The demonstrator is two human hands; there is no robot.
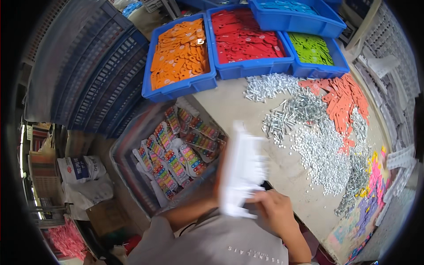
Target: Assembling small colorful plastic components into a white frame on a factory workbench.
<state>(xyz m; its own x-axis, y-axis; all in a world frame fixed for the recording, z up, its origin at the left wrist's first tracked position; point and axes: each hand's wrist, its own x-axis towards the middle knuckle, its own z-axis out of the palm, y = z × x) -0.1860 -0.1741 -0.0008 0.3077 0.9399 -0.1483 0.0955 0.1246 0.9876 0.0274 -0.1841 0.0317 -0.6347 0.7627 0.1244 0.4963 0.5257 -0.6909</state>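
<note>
A white plastic piece (240, 172) with a row of teeth or pegs along its right side stands upright in front of me, blurred by motion. My right hand (276, 210) is closed, thumb and fingers pinching at its lower right edge. My left forearm (190, 214) reaches behind the white piece, which hides that hand's fingers; only a skin-coloured strip of my left hand (219, 174) shows along its left edge. To the left, a grey crate (132, 194) holds many white pieces with rows of coloured parts (170, 150).
Blue bins (179, 92) at the back hold orange, red, green and blue flat parts. On the table (234, 101) lie piles of metal screws (282, 119), small silvery pieces (320, 150) and coral flat parts (344, 106). Stacked blue crates (101, 79) stand at the left.
</note>
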